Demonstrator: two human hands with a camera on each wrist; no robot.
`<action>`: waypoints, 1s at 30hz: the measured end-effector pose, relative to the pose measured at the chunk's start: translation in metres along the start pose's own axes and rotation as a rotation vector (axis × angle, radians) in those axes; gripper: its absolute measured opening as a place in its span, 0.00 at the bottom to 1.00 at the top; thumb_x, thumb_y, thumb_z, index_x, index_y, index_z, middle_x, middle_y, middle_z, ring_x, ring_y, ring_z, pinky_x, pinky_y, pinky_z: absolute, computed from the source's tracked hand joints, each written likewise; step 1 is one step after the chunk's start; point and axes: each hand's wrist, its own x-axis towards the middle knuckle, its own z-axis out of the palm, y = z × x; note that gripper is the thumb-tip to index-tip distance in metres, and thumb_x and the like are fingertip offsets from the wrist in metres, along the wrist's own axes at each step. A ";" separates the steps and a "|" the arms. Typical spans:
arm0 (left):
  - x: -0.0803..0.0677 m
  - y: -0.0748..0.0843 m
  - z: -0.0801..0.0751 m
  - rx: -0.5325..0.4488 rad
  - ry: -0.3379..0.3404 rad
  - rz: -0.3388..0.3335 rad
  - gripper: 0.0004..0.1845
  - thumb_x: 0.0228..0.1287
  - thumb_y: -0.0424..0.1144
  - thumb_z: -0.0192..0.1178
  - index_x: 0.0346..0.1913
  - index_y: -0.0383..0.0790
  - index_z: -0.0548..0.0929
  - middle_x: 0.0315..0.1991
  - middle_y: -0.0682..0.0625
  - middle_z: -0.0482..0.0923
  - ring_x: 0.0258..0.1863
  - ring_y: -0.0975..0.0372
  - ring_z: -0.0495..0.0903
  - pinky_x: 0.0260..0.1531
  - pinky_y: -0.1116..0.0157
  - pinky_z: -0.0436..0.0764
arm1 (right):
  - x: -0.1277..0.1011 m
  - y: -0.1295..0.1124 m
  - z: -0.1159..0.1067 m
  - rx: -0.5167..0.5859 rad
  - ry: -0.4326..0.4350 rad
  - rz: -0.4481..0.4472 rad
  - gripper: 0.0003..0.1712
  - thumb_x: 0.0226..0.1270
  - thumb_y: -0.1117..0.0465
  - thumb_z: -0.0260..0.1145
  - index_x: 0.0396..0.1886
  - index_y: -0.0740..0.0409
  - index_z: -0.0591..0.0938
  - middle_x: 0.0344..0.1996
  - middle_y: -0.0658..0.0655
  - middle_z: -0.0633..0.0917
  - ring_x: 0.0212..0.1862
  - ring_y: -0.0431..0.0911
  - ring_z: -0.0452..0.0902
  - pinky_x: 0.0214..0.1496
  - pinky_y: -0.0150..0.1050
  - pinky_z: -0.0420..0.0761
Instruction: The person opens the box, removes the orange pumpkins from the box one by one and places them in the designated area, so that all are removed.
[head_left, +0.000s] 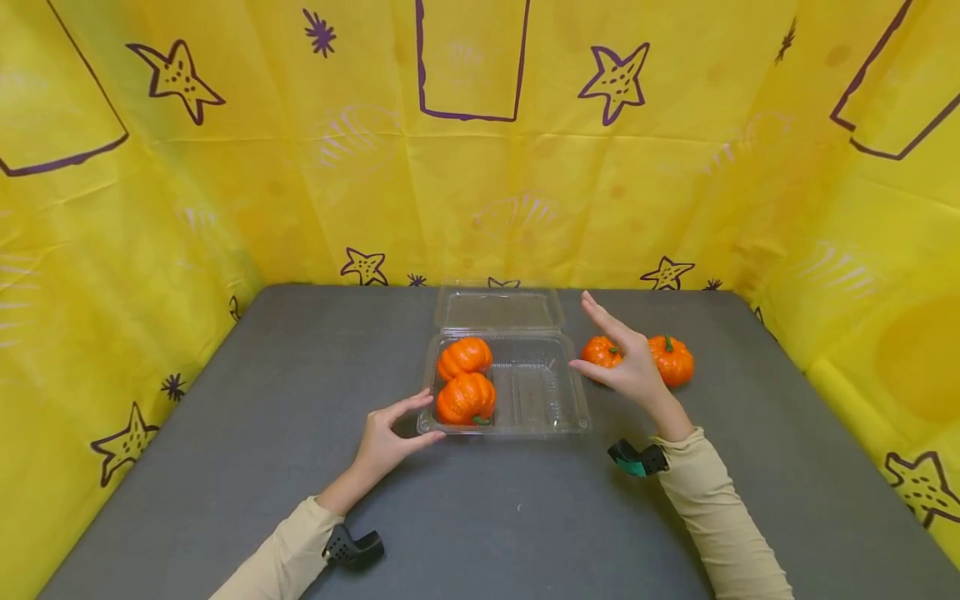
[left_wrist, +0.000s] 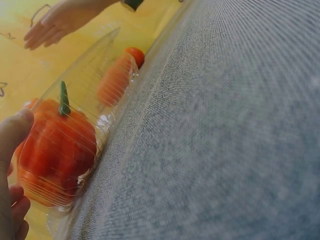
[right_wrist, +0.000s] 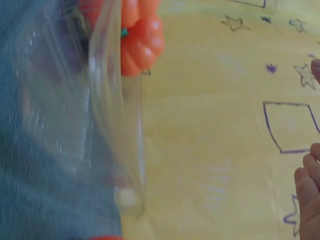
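Fingers of left hand [head_left: 386, 440] touched front-left corner of clear box [head_left: 551, 417], thumb and fingers spread, holding nothing. Right hand [head_left: 628, 362] hovered open btwn box and two loose pumpkins [head_left: 672, 360]; two more pumpkins [head_left: 466, 397] sat inside, lid up.

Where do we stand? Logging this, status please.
Left hand open, touching clear container. Right hand open, empty. Two pumpkins inside, two outside. Nothing in the way.

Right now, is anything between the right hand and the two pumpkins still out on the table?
Nothing visible. The right hand, fingers straight, hovers just in front of the two loose pumpkins, partly covering one in the head view. The clear container lies to its left, out of the way.
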 end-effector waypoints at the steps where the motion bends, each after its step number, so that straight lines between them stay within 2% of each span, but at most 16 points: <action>1: 0.000 0.000 0.000 -0.001 -0.001 0.002 0.26 0.28 0.23 0.74 0.40 0.22 0.79 0.41 0.32 0.77 0.42 0.45 0.77 0.50 0.71 0.68 | 0.001 0.000 0.003 -0.005 -0.005 -0.007 0.47 0.29 0.84 0.72 0.57 0.77 0.65 0.56 0.75 0.65 0.61 0.57 0.60 0.60 0.36 0.61; 6: -0.001 0.000 0.000 -0.005 -0.003 0.004 0.26 0.28 0.23 0.74 0.40 0.22 0.79 0.41 0.32 0.77 0.42 0.45 0.77 0.50 0.70 0.68 | 0.006 -0.003 0.014 -0.026 -0.027 -0.047 0.49 0.28 0.81 0.74 0.59 0.71 0.66 0.56 0.74 0.66 0.60 0.56 0.61 0.60 0.37 0.61; 9: 0.000 -0.001 0.000 -0.013 -0.009 -0.003 0.26 0.29 0.22 0.74 0.40 0.22 0.78 0.41 0.32 0.77 0.42 0.45 0.77 0.51 0.70 0.68 | 0.008 -0.003 0.020 -0.006 -0.051 -0.064 0.49 0.30 0.81 0.73 0.60 0.71 0.65 0.57 0.74 0.65 0.60 0.58 0.61 0.60 0.38 0.61; 13: -0.001 -0.002 0.000 -0.032 -0.012 0.000 0.26 0.29 0.22 0.73 0.40 0.22 0.78 0.41 0.31 0.76 0.43 0.45 0.77 0.51 0.70 0.68 | 0.012 -0.002 0.029 0.051 -0.078 -0.059 0.46 0.32 0.82 0.72 0.58 0.77 0.64 0.56 0.76 0.63 0.60 0.61 0.60 0.60 0.39 0.61; 20: 0.001 -0.004 0.000 -0.039 -0.005 0.021 0.26 0.29 0.21 0.73 0.40 0.22 0.78 0.41 0.31 0.76 0.43 0.46 0.77 0.50 0.70 0.68 | 0.020 0.001 0.052 0.092 -0.117 -0.068 0.45 0.35 0.79 0.73 0.60 0.72 0.65 0.56 0.75 0.65 0.59 0.61 0.61 0.59 0.41 0.62; 24: -0.001 -0.004 0.000 -0.042 0.007 0.035 0.27 0.27 0.20 0.73 0.39 0.21 0.78 0.40 0.30 0.76 0.42 0.45 0.77 0.50 0.70 0.68 | 0.023 0.000 0.065 0.125 -0.159 -0.085 0.44 0.37 0.77 0.73 0.59 0.73 0.65 0.56 0.75 0.65 0.58 0.62 0.61 0.59 0.43 0.63; 30: -0.001 -0.003 0.001 -0.040 0.001 0.026 0.26 0.28 0.21 0.73 0.39 0.21 0.78 0.40 0.31 0.77 0.42 0.45 0.77 0.50 0.70 0.68 | 0.022 -0.002 0.075 0.112 -0.191 -0.085 0.43 0.37 0.76 0.73 0.59 0.72 0.67 0.55 0.75 0.66 0.57 0.61 0.64 0.58 0.43 0.65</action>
